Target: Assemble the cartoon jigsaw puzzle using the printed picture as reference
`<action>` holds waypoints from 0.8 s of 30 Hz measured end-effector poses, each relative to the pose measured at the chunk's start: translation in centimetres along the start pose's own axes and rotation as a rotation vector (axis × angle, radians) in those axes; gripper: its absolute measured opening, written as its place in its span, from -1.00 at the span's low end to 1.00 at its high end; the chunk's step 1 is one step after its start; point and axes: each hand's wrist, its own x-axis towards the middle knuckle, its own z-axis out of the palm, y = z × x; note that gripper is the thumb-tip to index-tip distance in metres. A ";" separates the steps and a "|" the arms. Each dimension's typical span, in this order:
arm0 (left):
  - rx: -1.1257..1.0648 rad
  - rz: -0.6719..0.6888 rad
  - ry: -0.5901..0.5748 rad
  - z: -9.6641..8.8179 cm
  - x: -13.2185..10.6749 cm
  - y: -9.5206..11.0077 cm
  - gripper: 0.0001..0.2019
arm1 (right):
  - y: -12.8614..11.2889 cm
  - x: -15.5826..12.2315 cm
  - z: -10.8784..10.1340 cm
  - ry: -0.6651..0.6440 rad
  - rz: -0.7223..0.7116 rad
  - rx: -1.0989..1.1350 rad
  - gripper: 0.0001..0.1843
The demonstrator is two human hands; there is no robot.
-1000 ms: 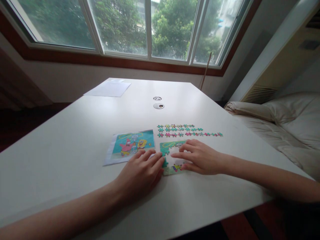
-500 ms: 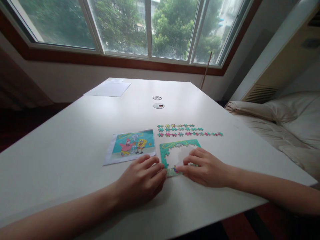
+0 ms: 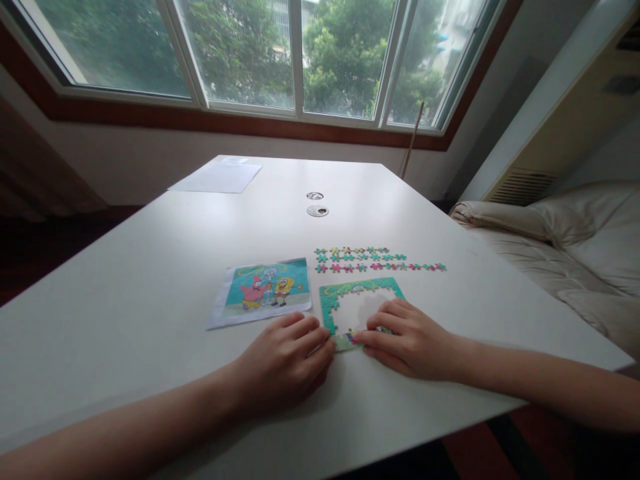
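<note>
A partly assembled jigsaw puzzle (image 3: 327, 305) lies flat on the white table, its green border joined around a bare middle. My left hand (image 3: 295, 350) has its fingers curled together against the puzzle's lower left corner, holding it. Bent over the right side is my right hand (image 3: 407, 337); its thumb and finger press at a small dark-patterned puzzle piece (image 3: 351, 338) in the bottom edge. This hand hides the puzzle's lower right part. Behind the puzzle, several loose jigsaw pieces (image 3: 349, 268) lie in three rows. A cartoon reference picture (image 3: 267, 287) rests left of the puzzle.
White sheets of paper (image 3: 217, 179) lie at the table's far left corner. Two round inserts (image 3: 317, 211) sit in the tabletop (image 3: 150, 280) toward the far end. A cream sofa (image 3: 560, 253) stands to the right, and a window (image 3: 240, 60) is behind the table.
My right hand has shifted very slightly down along the puzzle's bottom edge. My left hand stays at the lower left corner, almost still.
</note>
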 end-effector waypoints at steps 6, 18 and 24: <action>-0.001 0.002 0.001 0.1 -0.1 0.1 -0.81 | -0.1 -0.2 0.1 0.003 0.005 0.010 -0.80; -0.070 -0.015 0.007 0.2 0.1 0.0 -0.81 | -0.1 -0.3 -0.1 0.024 0.003 0.022 -0.78; -0.092 -0.017 -0.009 0.3 0.1 -0.2 -0.81 | -0.1 -0.4 0.0 0.000 0.009 0.006 -0.77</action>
